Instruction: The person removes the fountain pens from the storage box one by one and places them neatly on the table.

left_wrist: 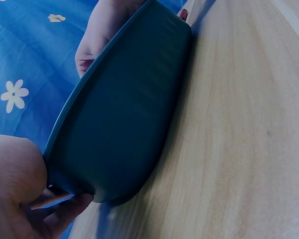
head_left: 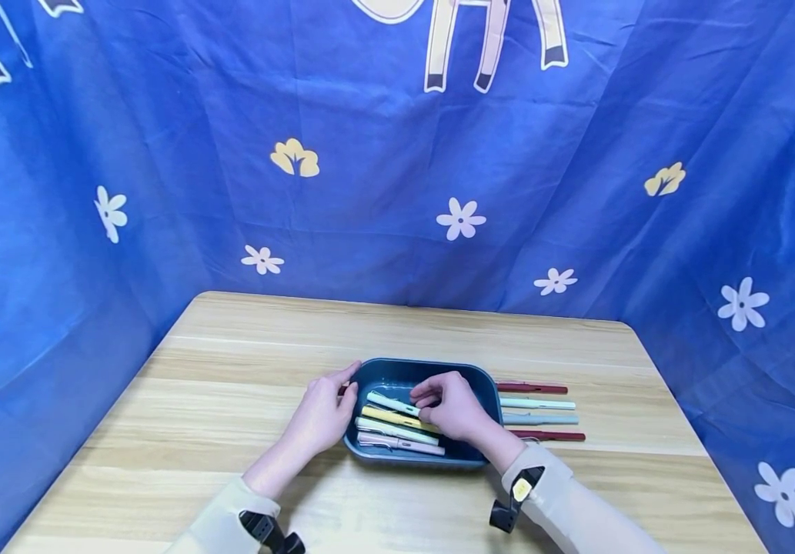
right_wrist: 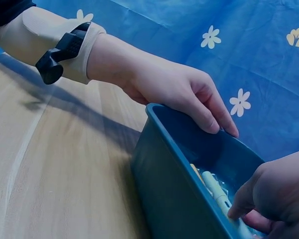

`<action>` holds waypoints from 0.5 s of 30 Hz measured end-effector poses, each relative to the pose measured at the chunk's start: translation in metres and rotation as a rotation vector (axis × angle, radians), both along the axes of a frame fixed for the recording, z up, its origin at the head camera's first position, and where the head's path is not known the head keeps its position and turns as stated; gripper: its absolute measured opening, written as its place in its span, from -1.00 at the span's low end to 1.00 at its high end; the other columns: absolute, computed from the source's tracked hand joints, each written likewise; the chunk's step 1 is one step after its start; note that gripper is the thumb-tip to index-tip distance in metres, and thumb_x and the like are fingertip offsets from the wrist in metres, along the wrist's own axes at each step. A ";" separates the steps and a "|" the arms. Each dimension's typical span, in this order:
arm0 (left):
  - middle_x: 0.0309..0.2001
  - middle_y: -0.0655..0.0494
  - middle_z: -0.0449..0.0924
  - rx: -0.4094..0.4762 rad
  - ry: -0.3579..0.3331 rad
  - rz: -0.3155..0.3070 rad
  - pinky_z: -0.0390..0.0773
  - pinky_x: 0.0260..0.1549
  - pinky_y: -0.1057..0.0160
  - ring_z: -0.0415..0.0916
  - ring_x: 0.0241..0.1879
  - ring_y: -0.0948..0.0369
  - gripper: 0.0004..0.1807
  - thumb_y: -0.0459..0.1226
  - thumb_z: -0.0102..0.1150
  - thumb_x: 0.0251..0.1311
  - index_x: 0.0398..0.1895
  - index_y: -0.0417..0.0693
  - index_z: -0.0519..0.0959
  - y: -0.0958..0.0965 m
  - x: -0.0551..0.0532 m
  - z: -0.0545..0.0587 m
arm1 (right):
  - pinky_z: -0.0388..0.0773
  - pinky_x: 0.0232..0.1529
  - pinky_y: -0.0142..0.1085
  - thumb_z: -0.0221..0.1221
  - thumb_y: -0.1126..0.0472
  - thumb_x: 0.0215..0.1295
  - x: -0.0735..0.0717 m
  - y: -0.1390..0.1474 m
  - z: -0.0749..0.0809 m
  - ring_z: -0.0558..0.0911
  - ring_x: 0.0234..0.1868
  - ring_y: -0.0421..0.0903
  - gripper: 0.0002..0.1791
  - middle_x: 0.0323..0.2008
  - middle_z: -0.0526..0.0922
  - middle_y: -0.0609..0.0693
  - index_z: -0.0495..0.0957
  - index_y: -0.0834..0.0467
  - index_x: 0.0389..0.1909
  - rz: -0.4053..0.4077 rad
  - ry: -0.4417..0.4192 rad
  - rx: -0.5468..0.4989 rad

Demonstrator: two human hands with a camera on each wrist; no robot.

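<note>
A dark teal bin [head_left: 432, 362] stands on the wooden table. My left hand [head_left: 324, 408] grips its left end at the rim. Down inside the bin, my right hand [head_left: 462, 404] pinches the right end of a mint-green pen [head_left: 389, 402]; the right wrist view also shows fingers on this pen [right_wrist: 217, 189]. Below it lie a yellow pen [head_left: 392, 417], a second pale green pen [head_left: 390, 429] and a lilac pen [head_left: 404, 444]. My right hand hides the right ends of some pens.
Right of the bin, a dark red pen [head_left: 536, 388], a pale mint pen [head_left: 539, 403], a grey-blue pen [head_left: 542, 419] and another dark red pen [head_left: 556, 436] lie side by side. A blue patterned curtain [head_left: 369, 231] surrounds the table [head_left: 231, 354].
</note>
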State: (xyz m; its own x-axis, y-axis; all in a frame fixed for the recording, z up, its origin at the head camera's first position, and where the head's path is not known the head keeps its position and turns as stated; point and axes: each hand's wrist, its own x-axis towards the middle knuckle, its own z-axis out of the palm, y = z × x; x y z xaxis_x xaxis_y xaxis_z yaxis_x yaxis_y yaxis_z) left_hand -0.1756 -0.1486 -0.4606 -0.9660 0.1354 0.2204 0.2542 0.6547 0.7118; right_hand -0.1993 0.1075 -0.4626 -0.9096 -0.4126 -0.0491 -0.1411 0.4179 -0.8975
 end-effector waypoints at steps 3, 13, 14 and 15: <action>0.31 -0.34 0.54 0.005 -0.005 0.001 0.51 0.28 -0.16 0.54 0.28 -0.16 -0.51 -0.37 0.15 0.48 0.43 -0.33 0.49 0.000 0.000 0.000 | 0.73 -0.13 -0.24 0.31 0.51 0.28 -0.001 0.002 0.001 0.75 -0.15 -0.07 -0.76 -0.17 0.80 0.11 0.75 0.35 -0.05 -0.031 0.006 -0.025; 0.33 -0.34 0.52 0.014 -0.032 -0.002 0.52 0.28 -0.13 0.55 0.28 -0.13 -0.50 -0.35 0.13 0.50 0.45 -0.31 0.48 0.000 0.000 0.000 | 0.74 -0.21 -0.27 0.37 0.35 0.39 0.001 0.004 0.001 0.78 -0.22 -0.10 -0.83 -0.25 0.81 0.02 0.76 0.34 -0.07 -0.101 -0.015 -0.068; 0.33 -0.34 0.52 0.014 -0.032 -0.002 0.52 0.29 -0.14 0.54 0.29 -0.13 -0.50 -0.35 0.13 0.50 0.45 -0.31 0.48 0.000 0.000 0.001 | 0.75 -0.21 -0.27 0.38 0.34 0.38 0.001 0.005 0.001 0.78 -0.22 -0.10 -0.82 -0.25 0.81 0.01 0.76 0.34 -0.07 -0.107 -0.021 -0.074; 0.33 -0.34 0.52 0.012 -0.032 -0.002 0.51 0.29 -0.14 0.54 0.29 -0.13 -0.50 -0.35 0.13 0.50 0.45 -0.31 0.48 0.000 0.000 0.001 | 0.76 -0.20 -0.26 0.39 0.33 0.38 0.001 0.005 0.001 0.79 -0.22 -0.10 -0.81 -0.25 0.82 0.01 0.77 0.34 -0.08 -0.113 -0.029 -0.081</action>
